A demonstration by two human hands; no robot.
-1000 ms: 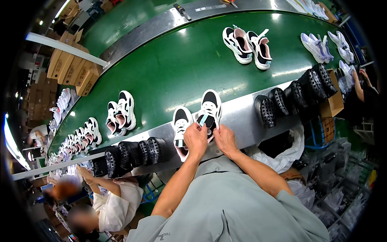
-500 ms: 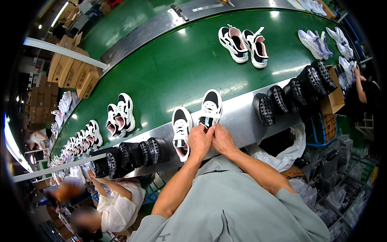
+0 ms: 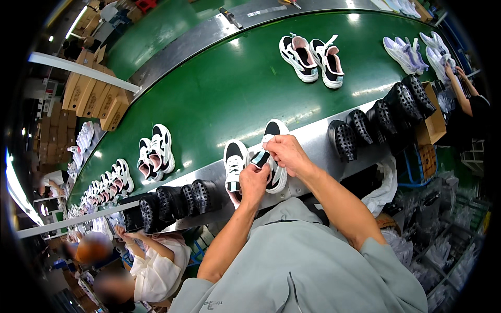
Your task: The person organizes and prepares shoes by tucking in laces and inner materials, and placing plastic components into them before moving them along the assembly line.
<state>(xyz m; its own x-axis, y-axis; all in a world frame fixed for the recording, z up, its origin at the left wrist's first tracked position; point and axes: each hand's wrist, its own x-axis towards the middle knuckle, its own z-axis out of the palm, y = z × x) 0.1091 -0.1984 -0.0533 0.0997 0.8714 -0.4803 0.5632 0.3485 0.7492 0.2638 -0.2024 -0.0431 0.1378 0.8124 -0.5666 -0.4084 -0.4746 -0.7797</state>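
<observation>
Surface: green bench with steel edge | Sneaker: at that edge before us, beside its mate | Left hand: fingers nearly closed, pinching the tongue | Right hand: fingertips bunched at the laces; we cannot tell its grip

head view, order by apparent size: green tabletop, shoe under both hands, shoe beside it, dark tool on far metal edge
1. Green tabletop
2. Handled shoe and shoe beside it: too alike to rank
3. Dark tool

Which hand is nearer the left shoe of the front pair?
Left. Left hand is close beside the left shoe; right hand is farther right, over the other shoe.
</observation>
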